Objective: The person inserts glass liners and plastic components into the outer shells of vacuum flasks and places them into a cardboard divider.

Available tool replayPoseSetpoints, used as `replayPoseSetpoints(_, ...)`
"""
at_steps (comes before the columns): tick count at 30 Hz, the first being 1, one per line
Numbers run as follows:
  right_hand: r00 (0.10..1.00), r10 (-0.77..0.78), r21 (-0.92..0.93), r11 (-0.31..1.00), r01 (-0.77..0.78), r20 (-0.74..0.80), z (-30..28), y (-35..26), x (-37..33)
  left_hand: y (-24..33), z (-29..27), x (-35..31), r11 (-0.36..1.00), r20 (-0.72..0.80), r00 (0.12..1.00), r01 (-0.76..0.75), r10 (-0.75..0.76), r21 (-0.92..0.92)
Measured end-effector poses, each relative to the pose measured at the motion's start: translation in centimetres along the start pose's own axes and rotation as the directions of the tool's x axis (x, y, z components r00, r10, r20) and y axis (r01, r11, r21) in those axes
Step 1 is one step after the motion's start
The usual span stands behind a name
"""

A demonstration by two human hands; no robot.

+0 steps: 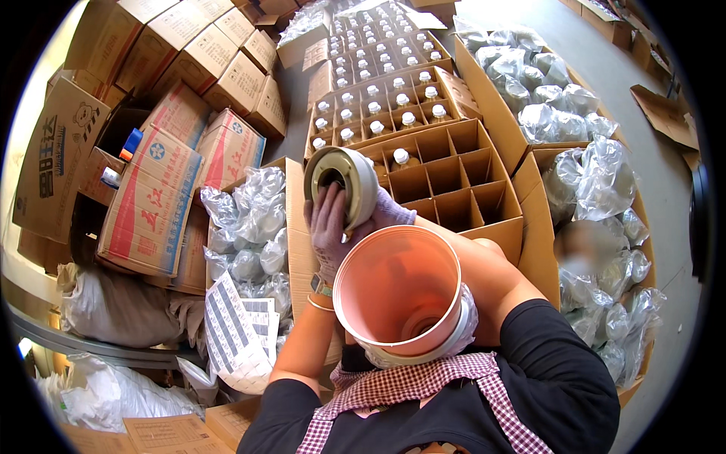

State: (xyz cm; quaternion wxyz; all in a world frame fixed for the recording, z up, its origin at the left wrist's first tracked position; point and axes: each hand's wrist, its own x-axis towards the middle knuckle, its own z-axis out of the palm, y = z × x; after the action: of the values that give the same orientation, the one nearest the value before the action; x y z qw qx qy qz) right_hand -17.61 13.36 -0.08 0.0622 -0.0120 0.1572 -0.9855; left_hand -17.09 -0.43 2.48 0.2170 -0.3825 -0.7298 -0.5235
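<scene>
My left hand (327,231), in a pale purple glove, presses flat against the open face of a cream-coloured round roll (344,180) with a dark centre hole. My right hand (392,212), gloved the same way, grips that roll from behind and below. I hold it up above the near corner of a cardboard box with dividers (454,189). A pink bucket with a white outside (397,291) sits between my forearms against my checked apron, its mouth facing up; nothing shows inside it.
The divider box holds one white-capped bottle (401,157); further boxes of capped bottles (378,106) stand behind. Boxes of clear plastic-bagged items are at left (249,227) and right (597,227). Stacked cartons (151,197) fill the left, with label sheets (234,325) below.
</scene>
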Motion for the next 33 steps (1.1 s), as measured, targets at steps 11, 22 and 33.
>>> replayPoseSetpoints(11, 0.685, -0.392, -0.739, 0.021, 0.674, 0.614, -0.6, -2.0, 0.0, 1.7, -3.1, 2.1, 0.222, 0.529, 0.682, 0.695, -0.505, -0.684)
replayPoseSetpoints(22, 0.995, -0.071, -0.879, 0.475, -0.028, -0.070, -0.8, -2.5, -1.2, -2.6, -3.3, -0.3, 0.690, 0.380, 0.834, 0.547, -0.400, -0.474)
replayPoseSetpoints(33, 0.992, -0.128, -0.553, 0.828, 0.095, -0.021, -4.2, 0.1, 1.9, -2.0, -2.2, -1.1, 0.906, 0.312, 0.933, 0.279, -0.178, -0.319)
